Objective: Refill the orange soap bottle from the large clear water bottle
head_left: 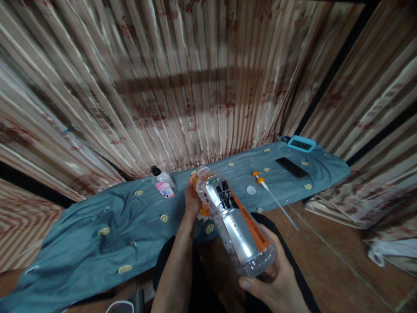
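Observation:
My right hand [270, 278] is wrapped round the base of a large clear plastic bottle [237, 226] with a silver and orange label. The bottle leans away from me, its open neck up by my left hand [193, 195]. That hand is closed round an orange bottle [204, 210], mostly hidden behind the clear one. On the cloth to the right lies a pump dispenser [261, 181] with an orange head and a long straw, beside a small white cap [250, 190].
A blue-green patterned cloth [84, 230] covers the low bench. On it are a clear bottle with black top and pink label [163, 184], a dark phone [292, 168] and a blue-framed digital clock [301, 144]. A pleated curtain [182, 87] hangs behind.

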A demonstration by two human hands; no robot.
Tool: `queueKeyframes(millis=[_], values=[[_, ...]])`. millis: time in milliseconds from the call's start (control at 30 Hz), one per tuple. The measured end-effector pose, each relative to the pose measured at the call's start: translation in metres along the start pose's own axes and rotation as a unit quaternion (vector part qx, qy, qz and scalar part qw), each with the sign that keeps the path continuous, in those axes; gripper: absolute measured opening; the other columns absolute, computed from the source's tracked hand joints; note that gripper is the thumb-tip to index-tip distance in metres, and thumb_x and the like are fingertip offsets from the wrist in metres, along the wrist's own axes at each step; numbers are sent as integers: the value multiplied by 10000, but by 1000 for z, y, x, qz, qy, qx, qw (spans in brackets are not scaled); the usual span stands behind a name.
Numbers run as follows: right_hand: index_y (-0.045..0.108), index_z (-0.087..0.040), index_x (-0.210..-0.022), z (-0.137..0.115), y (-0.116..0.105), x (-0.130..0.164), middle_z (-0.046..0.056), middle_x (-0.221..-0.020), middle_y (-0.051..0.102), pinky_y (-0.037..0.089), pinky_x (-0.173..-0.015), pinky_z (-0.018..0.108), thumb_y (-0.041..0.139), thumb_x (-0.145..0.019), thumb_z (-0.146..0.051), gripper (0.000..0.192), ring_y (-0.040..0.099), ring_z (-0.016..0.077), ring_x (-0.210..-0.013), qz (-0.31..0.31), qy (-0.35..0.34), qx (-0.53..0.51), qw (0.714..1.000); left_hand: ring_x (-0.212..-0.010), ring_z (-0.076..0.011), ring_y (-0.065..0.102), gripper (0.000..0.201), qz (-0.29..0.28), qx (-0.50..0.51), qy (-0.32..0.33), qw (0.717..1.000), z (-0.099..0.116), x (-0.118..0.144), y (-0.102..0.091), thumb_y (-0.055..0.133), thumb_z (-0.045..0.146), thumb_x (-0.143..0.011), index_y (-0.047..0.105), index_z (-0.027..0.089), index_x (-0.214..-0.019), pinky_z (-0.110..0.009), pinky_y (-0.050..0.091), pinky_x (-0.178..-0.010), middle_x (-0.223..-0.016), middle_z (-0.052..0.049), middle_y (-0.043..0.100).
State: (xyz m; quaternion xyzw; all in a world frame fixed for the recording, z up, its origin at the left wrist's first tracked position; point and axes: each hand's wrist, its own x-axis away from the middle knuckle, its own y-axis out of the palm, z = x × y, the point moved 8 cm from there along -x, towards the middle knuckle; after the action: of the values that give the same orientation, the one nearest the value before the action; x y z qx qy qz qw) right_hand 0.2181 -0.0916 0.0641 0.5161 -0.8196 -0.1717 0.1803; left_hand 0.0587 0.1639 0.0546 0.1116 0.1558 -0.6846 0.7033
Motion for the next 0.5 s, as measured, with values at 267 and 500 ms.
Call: queueKeyframes(millis=[267, 500], values=[[552, -306, -1355, 1, -2, -6, 69, -1296, 806, 674, -907, 304, 1034, -536, -121, 969, 794, 308, -1168, -61, 2, 48, 997, -1191, -288, 683, 409, 5, 11, 12, 1000, -2, -1, -1, 677, 402, -840, 650, 225, -1207, -462, 501, -1122, -1258, -109, 736], [560, -311, -1345, 0, 0, -2, 54, -1259, 814, 666, -889, 279, 1065, -496, -225, 992, 801, 291, -1141, -10, -1, 23, 1000, -1186, -278, 681, 398, -3, 8, 40, 999, -1, -2, -1, 663, 387, -849, 651, 229, -1214, -462, 502, -1113, -1252, -90, 733]])
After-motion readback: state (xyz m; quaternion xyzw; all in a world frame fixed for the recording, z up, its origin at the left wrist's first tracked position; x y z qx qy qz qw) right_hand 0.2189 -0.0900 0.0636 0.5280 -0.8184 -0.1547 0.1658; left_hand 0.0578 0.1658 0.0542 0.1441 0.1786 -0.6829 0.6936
